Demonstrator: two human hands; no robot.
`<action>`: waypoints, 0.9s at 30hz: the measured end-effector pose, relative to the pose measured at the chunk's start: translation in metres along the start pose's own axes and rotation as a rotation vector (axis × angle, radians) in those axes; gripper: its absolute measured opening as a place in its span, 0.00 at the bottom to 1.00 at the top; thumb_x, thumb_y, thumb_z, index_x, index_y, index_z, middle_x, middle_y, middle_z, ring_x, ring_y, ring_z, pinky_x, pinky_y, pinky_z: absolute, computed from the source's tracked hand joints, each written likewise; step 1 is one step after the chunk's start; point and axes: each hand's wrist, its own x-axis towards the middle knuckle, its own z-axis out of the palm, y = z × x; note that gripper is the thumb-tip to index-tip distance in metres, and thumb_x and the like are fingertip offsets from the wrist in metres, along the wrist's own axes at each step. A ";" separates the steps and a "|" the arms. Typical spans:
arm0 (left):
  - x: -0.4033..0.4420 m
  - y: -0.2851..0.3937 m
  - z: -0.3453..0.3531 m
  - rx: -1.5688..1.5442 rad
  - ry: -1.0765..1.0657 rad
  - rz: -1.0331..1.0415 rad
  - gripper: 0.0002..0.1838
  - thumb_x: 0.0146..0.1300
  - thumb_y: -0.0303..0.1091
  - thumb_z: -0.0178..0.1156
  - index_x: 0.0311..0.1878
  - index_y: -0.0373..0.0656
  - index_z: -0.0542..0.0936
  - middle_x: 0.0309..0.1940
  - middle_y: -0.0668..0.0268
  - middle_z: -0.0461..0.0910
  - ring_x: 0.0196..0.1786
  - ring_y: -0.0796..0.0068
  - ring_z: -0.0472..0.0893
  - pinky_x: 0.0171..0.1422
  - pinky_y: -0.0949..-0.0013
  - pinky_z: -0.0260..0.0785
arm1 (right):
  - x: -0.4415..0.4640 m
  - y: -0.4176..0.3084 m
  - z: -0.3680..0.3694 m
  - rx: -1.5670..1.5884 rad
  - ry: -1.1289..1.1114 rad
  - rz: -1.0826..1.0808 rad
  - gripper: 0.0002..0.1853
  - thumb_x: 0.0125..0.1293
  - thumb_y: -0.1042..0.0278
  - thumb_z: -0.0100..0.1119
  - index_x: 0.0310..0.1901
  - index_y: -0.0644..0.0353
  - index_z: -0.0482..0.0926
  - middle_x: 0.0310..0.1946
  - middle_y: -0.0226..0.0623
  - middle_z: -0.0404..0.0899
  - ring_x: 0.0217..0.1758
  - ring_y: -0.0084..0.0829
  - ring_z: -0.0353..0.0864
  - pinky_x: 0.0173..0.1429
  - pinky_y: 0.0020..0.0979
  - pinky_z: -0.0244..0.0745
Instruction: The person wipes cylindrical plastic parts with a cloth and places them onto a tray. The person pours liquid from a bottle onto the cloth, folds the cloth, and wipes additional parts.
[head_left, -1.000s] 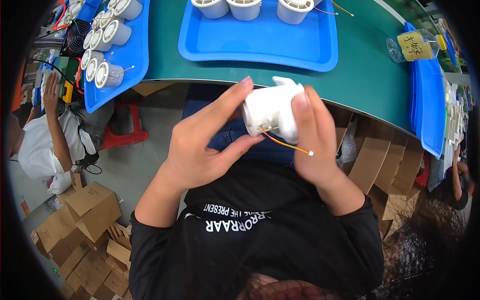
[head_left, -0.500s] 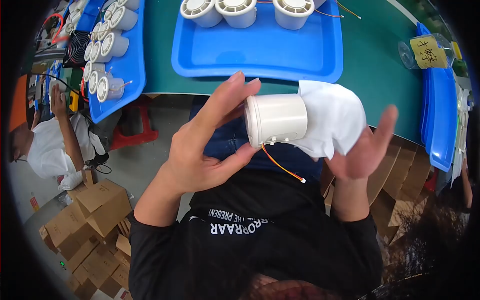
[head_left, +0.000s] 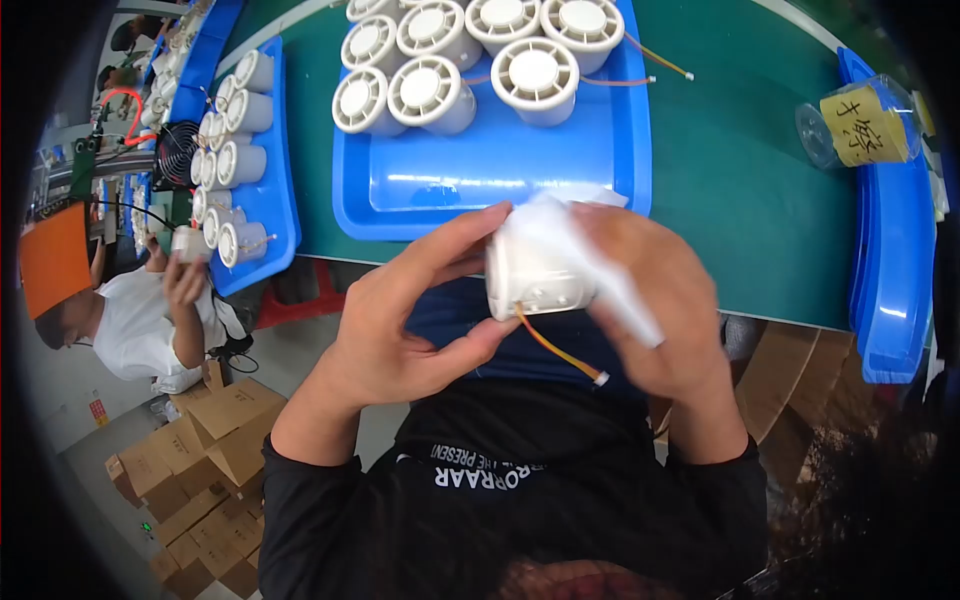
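Note:
My left hand (head_left: pixel 400 310) grips a white cylindrical unit (head_left: pixel 530 285) by one end, fingers above and thumb below. From its underside hangs a short lead of thin coloured wires (head_left: pixel 553 350) with a small white plug. A white cloth (head_left: pixel 575 245) lies over the upper and right part of the unit. Pressed against that cloth is my right hand (head_left: pixel 665 290), its fingers curled over it and blurred by motion. The unit's far end is hidden under the cloth and fingers.
A blue tray (head_left: pixel 345 205) ahead holds several white units with vented round tops (head_left: pixel 535 80). Another loaded blue tray (head_left: pixel 285 215) stands left, near a co-worker (head_left: pixel 150 320) holding a white piece. Right are a labelled clear jar (head_left: pixel 865 125) and stacked blue trays (head_left: pixel 895 300). Cardboard boxes (head_left: pixel 200 440) sit lower left.
My right hand has swung in from the right, going from spread fingers to curled ones, and brought the cloth over the unit. My left grip stays. The view has tilted up, showing more of the trays.

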 end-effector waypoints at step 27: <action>-0.061 -0.036 -0.178 1.147 0.420 -0.769 0.33 0.67 0.53 0.67 0.67 0.38 0.76 0.58 0.43 0.80 0.62 0.46 0.79 0.67 0.53 0.71 | -0.015 0.014 -0.008 0.732 0.515 0.553 0.25 0.81 0.55 0.49 0.60 0.75 0.77 0.51 0.42 0.83 0.52 0.29 0.81 0.58 0.28 0.72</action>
